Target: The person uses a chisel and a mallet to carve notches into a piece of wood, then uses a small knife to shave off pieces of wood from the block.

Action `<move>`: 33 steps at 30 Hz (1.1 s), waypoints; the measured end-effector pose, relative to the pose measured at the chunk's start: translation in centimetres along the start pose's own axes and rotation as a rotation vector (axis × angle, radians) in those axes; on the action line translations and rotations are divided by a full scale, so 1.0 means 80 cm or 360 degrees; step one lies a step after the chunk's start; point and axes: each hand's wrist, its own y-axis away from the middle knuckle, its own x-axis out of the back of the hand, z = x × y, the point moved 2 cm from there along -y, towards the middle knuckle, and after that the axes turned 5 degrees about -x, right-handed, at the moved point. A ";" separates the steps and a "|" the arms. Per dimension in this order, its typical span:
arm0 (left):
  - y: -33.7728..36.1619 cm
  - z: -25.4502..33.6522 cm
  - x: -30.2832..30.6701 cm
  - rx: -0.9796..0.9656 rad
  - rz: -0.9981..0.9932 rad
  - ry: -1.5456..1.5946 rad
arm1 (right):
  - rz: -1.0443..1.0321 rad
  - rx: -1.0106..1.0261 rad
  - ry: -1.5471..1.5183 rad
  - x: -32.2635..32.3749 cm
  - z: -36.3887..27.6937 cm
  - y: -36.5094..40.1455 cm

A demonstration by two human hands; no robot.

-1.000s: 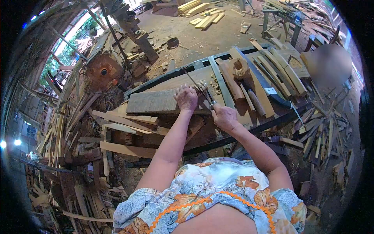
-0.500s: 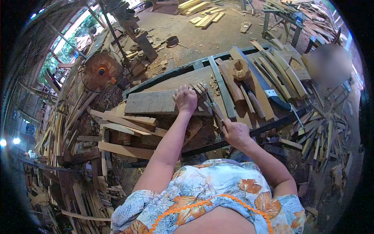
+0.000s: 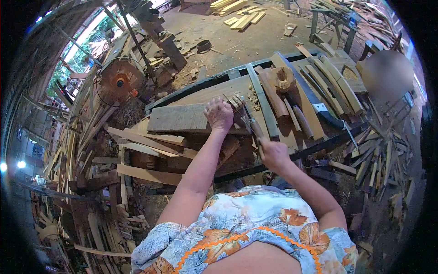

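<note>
The left hand lies at the right part of the board, fingers slightly spread; I cannot tell if they pinch something. The right hand, nearer, has fingers closed around the tool. A saw lies to the right.

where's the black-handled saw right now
In the head view, the saw lies right of centre, between the hollowed wooden block on its left and long wooden strips on its right, beyond and right of the right hand.
</note>
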 end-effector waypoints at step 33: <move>-0.001 0.000 0.001 -0.0032 0.0017 0.0008 | 0.0025 -0.0013 -0.0056 -0.004 -0.015 -0.055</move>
